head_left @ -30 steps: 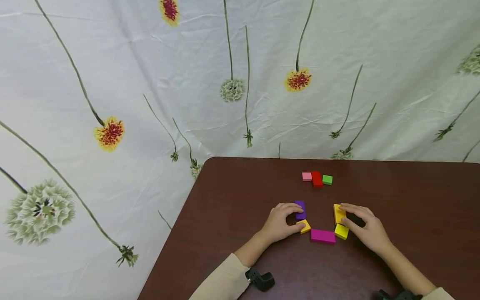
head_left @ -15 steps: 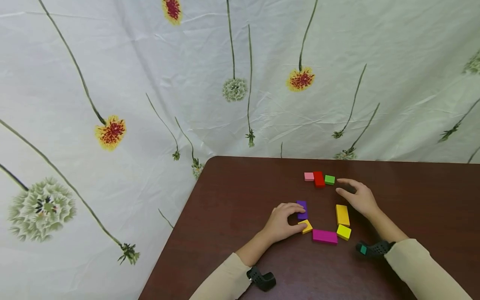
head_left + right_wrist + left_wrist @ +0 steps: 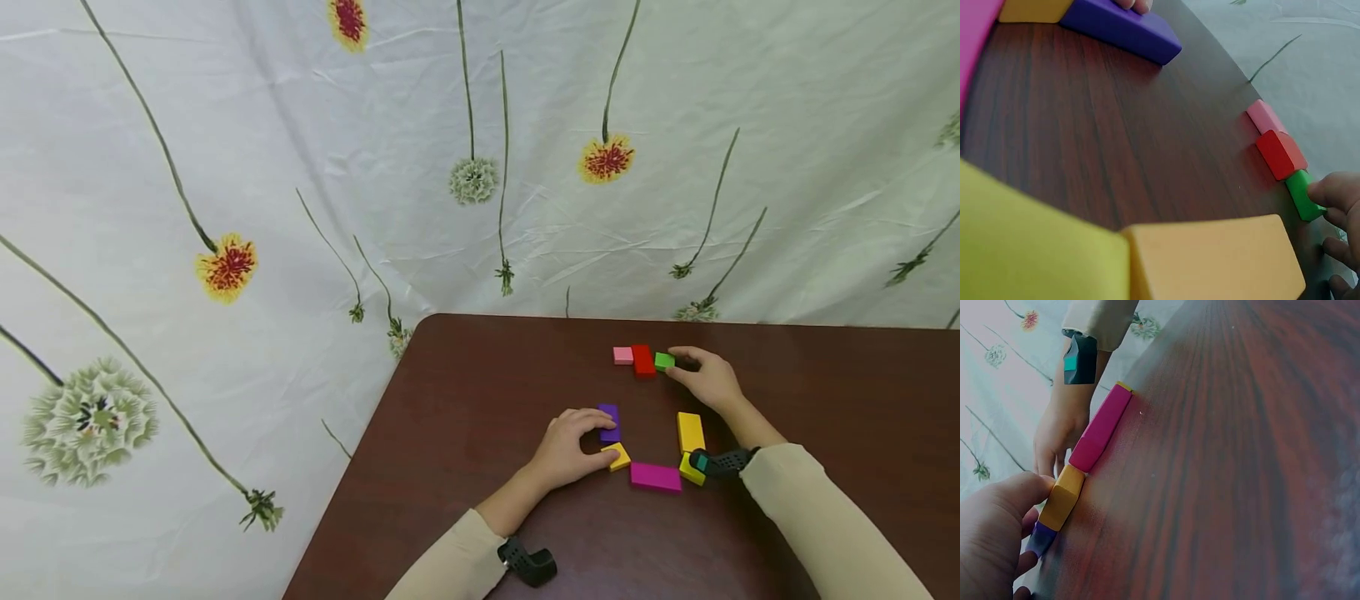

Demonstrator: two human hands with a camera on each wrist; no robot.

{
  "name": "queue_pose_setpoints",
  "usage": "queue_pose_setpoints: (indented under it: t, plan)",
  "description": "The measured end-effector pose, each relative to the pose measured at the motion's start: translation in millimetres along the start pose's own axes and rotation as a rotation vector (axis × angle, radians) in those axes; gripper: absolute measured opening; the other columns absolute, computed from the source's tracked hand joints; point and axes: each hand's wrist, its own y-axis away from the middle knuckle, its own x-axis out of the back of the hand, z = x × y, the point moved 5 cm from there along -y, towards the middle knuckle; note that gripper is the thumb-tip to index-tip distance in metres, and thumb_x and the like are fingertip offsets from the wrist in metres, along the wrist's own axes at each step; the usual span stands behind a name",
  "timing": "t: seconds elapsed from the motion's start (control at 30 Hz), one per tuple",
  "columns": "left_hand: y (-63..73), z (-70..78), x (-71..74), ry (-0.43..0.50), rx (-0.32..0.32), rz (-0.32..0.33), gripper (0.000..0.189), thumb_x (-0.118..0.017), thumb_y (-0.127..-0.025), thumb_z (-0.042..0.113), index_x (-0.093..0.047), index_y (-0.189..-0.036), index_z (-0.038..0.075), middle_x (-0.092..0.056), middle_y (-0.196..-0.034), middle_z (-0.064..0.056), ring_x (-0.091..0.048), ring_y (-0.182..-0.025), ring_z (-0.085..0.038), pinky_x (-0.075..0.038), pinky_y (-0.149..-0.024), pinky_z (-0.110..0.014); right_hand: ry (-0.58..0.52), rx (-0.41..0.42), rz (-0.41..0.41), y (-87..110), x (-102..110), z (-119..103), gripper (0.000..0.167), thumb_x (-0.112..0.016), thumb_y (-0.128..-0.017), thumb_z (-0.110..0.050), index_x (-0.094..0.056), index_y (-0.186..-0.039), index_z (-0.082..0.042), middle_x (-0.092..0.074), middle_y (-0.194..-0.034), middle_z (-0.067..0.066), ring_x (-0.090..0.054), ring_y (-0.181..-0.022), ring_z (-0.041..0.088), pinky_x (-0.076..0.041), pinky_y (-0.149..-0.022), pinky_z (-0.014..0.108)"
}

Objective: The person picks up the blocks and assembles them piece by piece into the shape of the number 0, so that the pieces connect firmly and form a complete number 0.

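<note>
In the head view, my right hand [image 3: 708,382] pinches the small green block [image 3: 663,361] between thumb and fingers. That block stands at the right end of a short row, against a red block [image 3: 643,363] with a pink block [image 3: 622,356] beyond it. My left hand [image 3: 567,448] has its thumb at a small orange-yellow block [image 3: 619,457] and its fingertips on a purple block [image 3: 611,435]. These two join a magenta block [image 3: 656,477], a bright yellow block [image 3: 687,476] and a longer amber block [image 3: 690,430] in a U shape whose far side is unfilled.
The dark brown wooden table [image 3: 510,367] has a rounded far left corner. Behind it hangs a pale floral cloth [image 3: 405,133]. A black wrist device [image 3: 723,462] on my right arm partly covers the bright yellow block.
My right hand has left the amber block and moved away to the far row, where it now pinches the green block. The left hand has stayed at the purple and orange-yellow blocks.
</note>
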Motion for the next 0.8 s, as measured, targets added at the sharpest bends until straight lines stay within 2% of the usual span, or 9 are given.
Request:
queue_pose_setpoints:
  t: [0.23,0.4,0.6,0.8]
  plan:
    - [-0.1,1.7,-0.5,-0.002,-0.004,0.002,0.037,-0.074,-0.086,0.034,-0.07,-0.118,0.017,-0.063,-0.126,0.005,-0.053,-0.118,-0.014,-0.038,-0.094,-0.033,0.068,0.002,0.009,-2.5,-0.6,1.3,0.044,-0.061,-0.096,-0.019,-0.054,-0.132,0.005,-0.047,-0.134,0.035,-0.041,-0.121,0.053,-0.036,-0.096,0.065]
    - [0.0,1.0,-0.5,-0.017,-0.009,0.005,0.037,-0.074,-0.086,0.035,-0.07,-0.118,0.018,-0.063,-0.126,0.005,-0.052,-0.117,-0.013,-0.038,-0.094,-0.033,0.072,0.002,0.034,0.0,0.0,3.9,0.042,-0.063,-0.094,-0.019,-0.057,-0.128,0.005,-0.051,-0.129,0.034,-0.045,-0.116,0.051,-0.039,-0.092,0.063]
    - [0.7,0.2,0.4,-0.02,-0.009,0.004,0.037,-0.075,-0.085,0.035,-0.07,-0.118,0.018,-0.063,-0.126,0.005,-0.053,-0.117,-0.013,-0.038,-0.093,-0.032,0.051,0.001,0.07,3.9,2.9,6.2,0.042,-0.07,-0.09,-0.021,-0.058,-0.119,0.008,-0.058,-0.113,0.029,-0.053,-0.101,0.043,-0.045,-0.084,0.054]
    - [0.7,-0.1,-0.1,-0.012,-0.005,0.0,0.037,-0.074,-0.086,0.034,-0.07,-0.118,0.017,-0.063,-0.126,0.005,-0.052,-0.118,-0.014,-0.038,-0.093,-0.032,0.023,0.013,0.04,6.3,8.2,5.4,0.045,-0.07,-0.09,-0.025,-0.059,-0.118,0.008,-0.061,-0.1,0.019,-0.054,-0.091,0.033,-0.047,-0.073,0.039]
